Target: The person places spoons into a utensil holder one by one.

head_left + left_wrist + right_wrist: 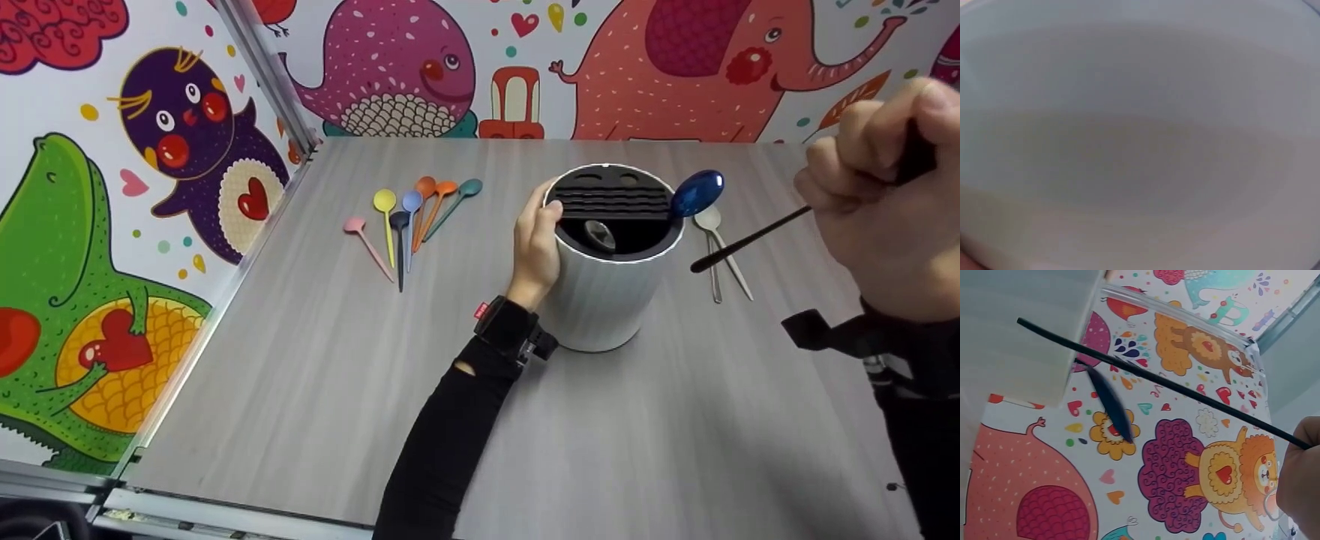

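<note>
A white cylindrical utensil holder (600, 300) with a black divided insert stands on the table. My left hand (536, 244) grips its left side, fingertips at the rim; its blurred wall (1140, 140) fills the left wrist view. A shiny blue spoon (697, 193) leans out over the right rim, and a silver spoon (600, 235) shows inside the front compartment. To the right of the holder, my raised right hand (885, 195) holds a thin black utensil (750, 240), its slim end pointing down left toward the holder. Most of its wider dark part is hidden in the fist.
Left on the grey table (315, 390) lie several coloured spoons, among them a pink spoon (367, 244), a yellow spoon (386, 217) and a teal spoon (454, 206). Behind the holder's right side are a pale spoon (727, 251) and a metal utensil (715, 281). Cartoon-printed walls (540, 30) border the table.
</note>
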### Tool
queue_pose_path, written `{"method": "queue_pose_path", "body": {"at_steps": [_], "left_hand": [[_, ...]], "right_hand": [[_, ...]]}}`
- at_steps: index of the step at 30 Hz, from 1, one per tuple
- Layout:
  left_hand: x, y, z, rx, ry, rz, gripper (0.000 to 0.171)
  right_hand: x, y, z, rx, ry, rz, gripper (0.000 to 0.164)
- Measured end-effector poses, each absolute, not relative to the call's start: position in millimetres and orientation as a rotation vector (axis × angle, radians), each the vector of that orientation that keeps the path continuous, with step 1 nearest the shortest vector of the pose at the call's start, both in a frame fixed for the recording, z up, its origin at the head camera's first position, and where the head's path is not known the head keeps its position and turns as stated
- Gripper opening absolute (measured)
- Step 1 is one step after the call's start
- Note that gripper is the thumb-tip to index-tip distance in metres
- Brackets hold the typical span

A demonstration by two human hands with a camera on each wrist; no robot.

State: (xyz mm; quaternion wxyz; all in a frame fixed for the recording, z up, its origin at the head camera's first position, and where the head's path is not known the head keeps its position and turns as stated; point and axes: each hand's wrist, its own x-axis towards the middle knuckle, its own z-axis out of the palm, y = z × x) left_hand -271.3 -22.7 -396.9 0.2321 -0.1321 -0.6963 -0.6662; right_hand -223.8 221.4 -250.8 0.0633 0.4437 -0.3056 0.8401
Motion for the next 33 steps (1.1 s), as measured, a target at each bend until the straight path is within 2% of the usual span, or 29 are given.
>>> {"method": "queue_pose_path", "body": {"at_steps": [5, 11, 20, 28, 33], "left_hand": [[-271.8, -23.3, -396.8, -0.364, -1.921, -1.829, 0.054], [-271.3, -24.3, -397.1, -0.354, -1.932, -1.828, 0.054], [-271.3, -26.0, -396.5, -0.372, -1.914, -1.840, 0.054], [-271.2, -25.4, -395.1, -0.379, -1.918, -1.850, 0.052], [-256.7, -26.1, -379.6, -0.382, -1.922, -1.869, 0.051]], "right_hand": [[-231.2, 221.1, -242.9, 1.371, -0.814, 2.564, 0.034], [-238.6, 217.8, -240.5, 1.311, -0.714, 2.541, 0.047], [-228.0, 181.1, -238.8, 1.090, -0.857, 2.574, 0.031], [-227.8, 162.5, -257.3, 1.143, -0.989, 2.502, 0.037], [-228.3, 154.2, -274.0, 1.089, -1.111, 2.439, 0.038]]}}
